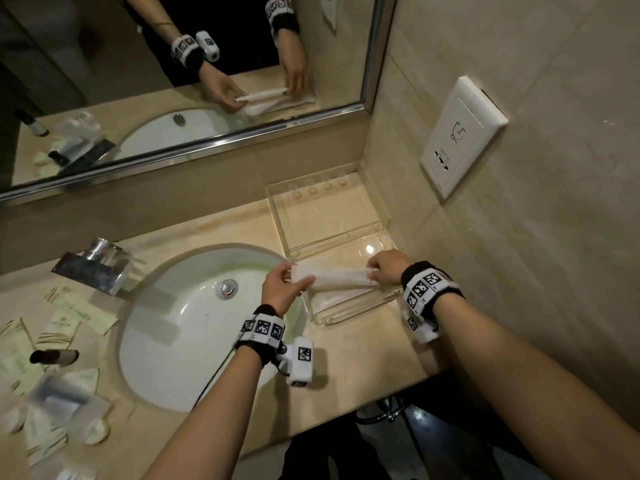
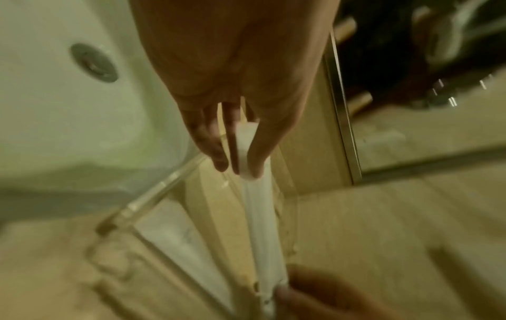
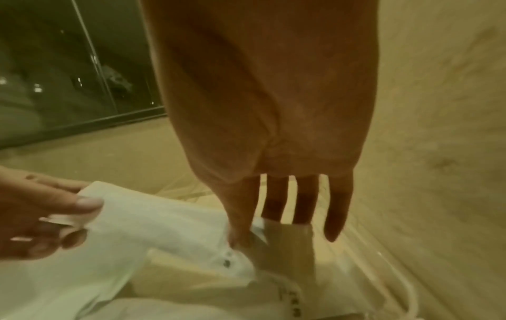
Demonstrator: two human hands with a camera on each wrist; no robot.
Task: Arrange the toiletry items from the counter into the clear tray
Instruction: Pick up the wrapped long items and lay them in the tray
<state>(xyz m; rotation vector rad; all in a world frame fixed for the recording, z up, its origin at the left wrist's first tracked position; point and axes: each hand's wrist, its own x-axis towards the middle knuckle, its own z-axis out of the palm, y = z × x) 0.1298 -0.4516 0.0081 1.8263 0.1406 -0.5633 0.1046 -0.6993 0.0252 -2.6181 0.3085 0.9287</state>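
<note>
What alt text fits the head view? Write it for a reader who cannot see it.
Both hands hold a long white packet by its ends, left hand and right hand, above the near compartment of a clear tray beside a white sink. More sachets and a small dark bottle lie on the counter left of the sink.

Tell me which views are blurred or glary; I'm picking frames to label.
Head view: centre sharp, packets at left edge smeared, glare spot on the clear tray. Left wrist view: heavy blur, white packet soft. Right wrist view: dim, warm, blurred, fingers dark.
</note>
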